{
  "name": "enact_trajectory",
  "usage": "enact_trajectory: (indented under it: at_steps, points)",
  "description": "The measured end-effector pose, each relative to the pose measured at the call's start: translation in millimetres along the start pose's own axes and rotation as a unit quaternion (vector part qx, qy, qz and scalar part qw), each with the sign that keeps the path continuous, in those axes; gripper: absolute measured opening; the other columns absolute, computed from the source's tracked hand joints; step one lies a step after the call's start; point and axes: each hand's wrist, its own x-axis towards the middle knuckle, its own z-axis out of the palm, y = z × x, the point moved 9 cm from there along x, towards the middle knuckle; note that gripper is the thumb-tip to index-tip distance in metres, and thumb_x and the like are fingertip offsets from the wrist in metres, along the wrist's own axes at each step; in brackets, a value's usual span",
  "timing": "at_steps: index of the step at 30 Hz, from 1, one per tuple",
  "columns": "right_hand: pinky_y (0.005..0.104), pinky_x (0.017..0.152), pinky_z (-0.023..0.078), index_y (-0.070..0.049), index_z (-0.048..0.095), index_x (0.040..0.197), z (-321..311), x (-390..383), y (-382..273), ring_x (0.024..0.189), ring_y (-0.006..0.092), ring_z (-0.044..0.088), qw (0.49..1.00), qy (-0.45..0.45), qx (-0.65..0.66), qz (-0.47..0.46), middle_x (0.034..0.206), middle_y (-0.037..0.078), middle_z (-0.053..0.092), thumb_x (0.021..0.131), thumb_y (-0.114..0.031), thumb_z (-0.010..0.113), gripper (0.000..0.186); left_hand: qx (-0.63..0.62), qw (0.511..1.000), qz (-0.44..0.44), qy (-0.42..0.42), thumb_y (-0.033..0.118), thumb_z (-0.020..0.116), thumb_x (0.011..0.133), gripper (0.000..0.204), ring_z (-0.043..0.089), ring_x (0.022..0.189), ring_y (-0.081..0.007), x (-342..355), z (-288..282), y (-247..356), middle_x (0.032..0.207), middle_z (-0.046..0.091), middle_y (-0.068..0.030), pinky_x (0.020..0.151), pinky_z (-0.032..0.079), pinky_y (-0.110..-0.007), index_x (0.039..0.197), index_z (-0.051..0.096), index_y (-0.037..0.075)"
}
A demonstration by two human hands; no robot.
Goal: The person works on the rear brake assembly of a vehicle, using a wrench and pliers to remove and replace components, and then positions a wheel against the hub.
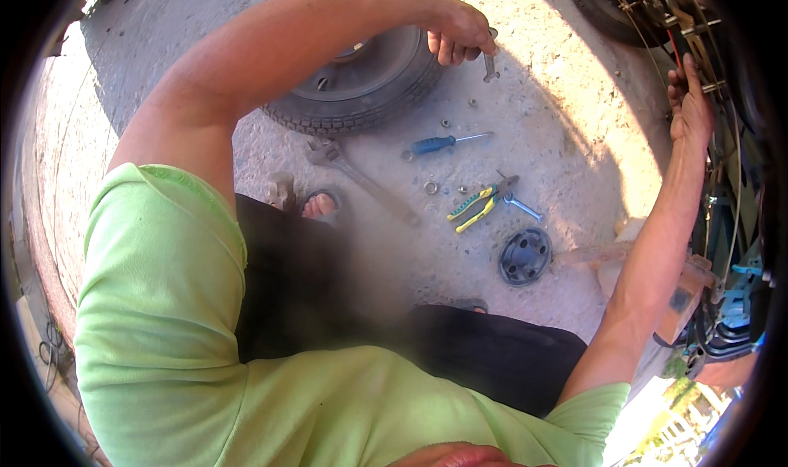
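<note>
The left hand (pixel 455 32) is reaching far forward, its fingers (pixel 447 52) clenching around the upper end of a small metal wrench (pixel 490 63). Only the lower shaft and jaw end of the wrench are showing below the fist; the rest is buried inside the grip. Just behind and to the left of those fingers a loose tyre (pixel 361 81) is lying flat on the concrete ground (pixel 566 122), its far side running out of sight under the forearm.

The right hand (pixel 689 106) is stretching up at the right edge, its fingers (pixel 694 69) lying fairly straight against the metal brackets and cables of a vehicle's wheel area (pixel 698 24). Whether they are gripping anything there is impossible to tell, since the fingertips are merging with dark parts and the fisheye rim is cutting the machine off.

Below the left fingers, towards the body, several things are lying apart on the ground: a blue-handled screwdriver (pixel 439 144), a large adjustable wrench (pixel 361 180), yellow-and-green pliers (pixel 476 206) and a dark round hub cap (pixel 524 255). Small nuts and washers (pixel 430 187) are scattered between them, too tiny to make out clearly. A sandalled foot (pixel 318 204) is peeking out beside dark trousers, which are blurring into shadow.
</note>
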Motion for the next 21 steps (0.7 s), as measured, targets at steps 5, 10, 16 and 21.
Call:
enact_trajectory:
  at_steps: [5, 10, 16, 21]
  points:
    - [0.0248, 0.086, 0.049, -0.01, 0.07, 0.119, 28, -36, -14, 0.103, 0.0112, 0.067, 0.956, -0.211, 0.203, 0.021, 0.11, 0.0, 0.072, 0.098, -0.031, 0.07, 0.029, 0.005, 1.0, 0.008, 0.013, 0.036, 0.046, 0.105, 0.042, 0.031, 0.044, -0.0075, -12, 0, 4, 0.058, 0.032, 0.0039, 0.039, 0.021, -0.026, 0.072, 0.046, 0.01]
    - [0.0252, 0.086, 0.048, -0.009, 0.067, 0.124, -3, 3, -4, 0.105, 0.0124, 0.067, 0.999, -0.028, -0.03, -0.029, 0.116, 0.001, 0.072, 0.101, -0.03, 0.066, 0.031, 0.07, 0.997, 0.031, 0.002, 0.034, 0.045, 0.105, 0.04, 0.034, 0.044, -0.008, -12, 2, 10, 0.059, 0.035, 0.0032, 0.039, 0.024, -0.026, 0.075, 0.048, 0.008]
    - [0.025, 0.085, 0.048, -0.01, 0.067, 0.124, 18, -17, -10, 0.103, 0.0122, 0.068, 0.982, -0.136, 0.128, -0.003, 0.114, 0.001, 0.073, 0.1, -0.027, 0.068, 0.03, 0.017, 1.0, 0.004, 0.019, 0.035, 0.046, 0.104, 0.038, 0.035, 0.045, -0.0088, -18, -1, 3, 0.059, 0.039, 0.0011, 0.039, 0.024, -0.026, 0.08, 0.052, 0.005]
    - [0.0257, 0.085, 0.049, -0.011, 0.068, 0.122, -7, 13, 4, 0.101, 0.0118, 0.07, 0.994, -0.078, 0.074, -0.002, 0.11, 0.0, 0.073, 0.098, -0.027, 0.072, 0.03, 0.141, 0.984, 0.074, 0.08, 0.037, 0.048, 0.103, 0.039, 0.038, 0.046, -0.0112, 13, -18, -8, 0.062, 0.046, -0.0026, 0.041, 0.028, -0.027, 0.083, 0.054, 0.004]
